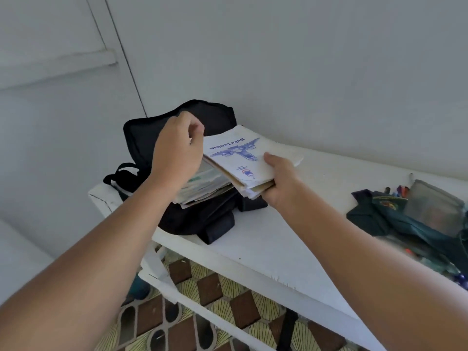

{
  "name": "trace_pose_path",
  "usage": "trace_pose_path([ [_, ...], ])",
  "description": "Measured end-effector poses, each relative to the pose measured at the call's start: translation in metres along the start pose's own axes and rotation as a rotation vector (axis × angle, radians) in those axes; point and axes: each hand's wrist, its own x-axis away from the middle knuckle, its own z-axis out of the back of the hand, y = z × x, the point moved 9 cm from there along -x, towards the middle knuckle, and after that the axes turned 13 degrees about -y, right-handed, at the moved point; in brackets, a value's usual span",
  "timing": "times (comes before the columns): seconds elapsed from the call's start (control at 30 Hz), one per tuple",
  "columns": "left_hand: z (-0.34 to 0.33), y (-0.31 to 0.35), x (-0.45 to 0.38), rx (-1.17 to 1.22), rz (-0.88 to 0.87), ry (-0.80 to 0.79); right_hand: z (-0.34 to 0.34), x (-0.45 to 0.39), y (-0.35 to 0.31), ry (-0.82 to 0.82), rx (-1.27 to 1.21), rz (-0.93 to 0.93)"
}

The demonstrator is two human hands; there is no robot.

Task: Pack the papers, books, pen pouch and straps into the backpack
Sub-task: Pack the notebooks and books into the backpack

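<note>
**Risk: stack slips or snags at the bag mouth**

Backpack [177,138] lies slumped at the left end of the tabletop [278,239], near the edge. If pushed by the incoming load it could slide off.

Books [238,160], papers sandwiched under them, hang half over the opening, not yet inside. Right hand [278,181] grips the near corner, thumb on top, fingers curled beneath. A one-corner hold, so loose sheets may fan out or drop.

Left hand [177,148] pinches the bag's upper flap. If it lets go, the mouth likely collapses onto the stack.

Pen pouch [433,206] and green straps [395,219] sit at far right, untouched, near that edge.
</note>
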Motion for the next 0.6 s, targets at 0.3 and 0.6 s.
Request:
trace_pose_path([
  [0.3, -0.032, -0.099, -0.065, -0.546, 0.194, -0.390, -0.022, -0.029, 0.031, 0.043, 0.042, -0.027],
  [0.6, -0.020, -0.087, -0.104, -0.698, -0.029, -0.218, -0.020, -0.044, 0.044, 0.089, 0.032, -0.059],
])
